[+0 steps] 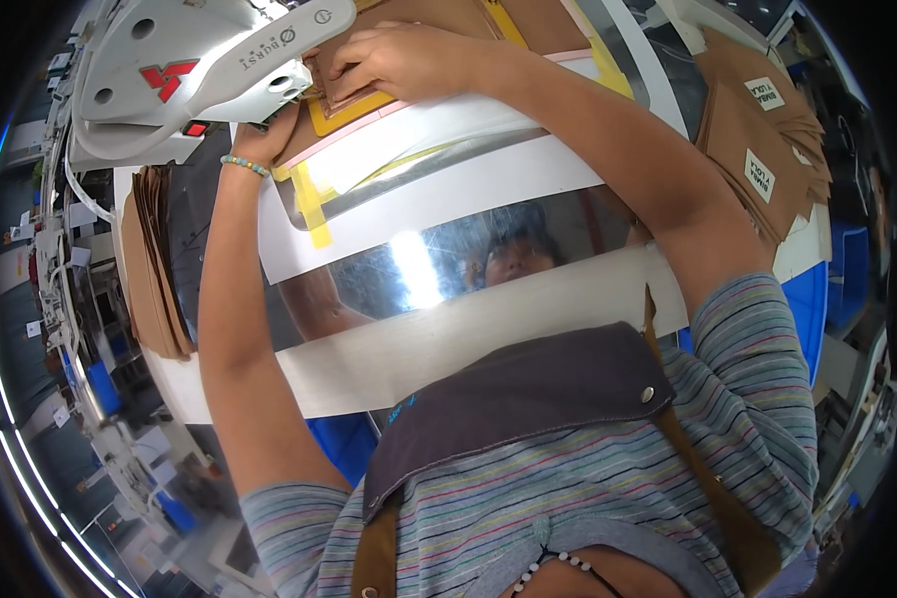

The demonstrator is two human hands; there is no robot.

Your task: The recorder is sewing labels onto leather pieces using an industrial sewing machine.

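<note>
Partly, the left hand [266, 143] disappears behind a white machine [120, 65] at upper left, so its grip cannot be told. At top centre, the right hand [399, 62], fingers bent and slightly apart, rests on a brown panel [429, 14] edged in yellow, cut off by the frame's top. Below, a shiny plate [369, 279] on the pale worktop [439, 344] mirrors a light. Brown stacks lie left [154, 269] and right [743, 130]; the cluttered room bends indistinctly along the left rim.
</note>
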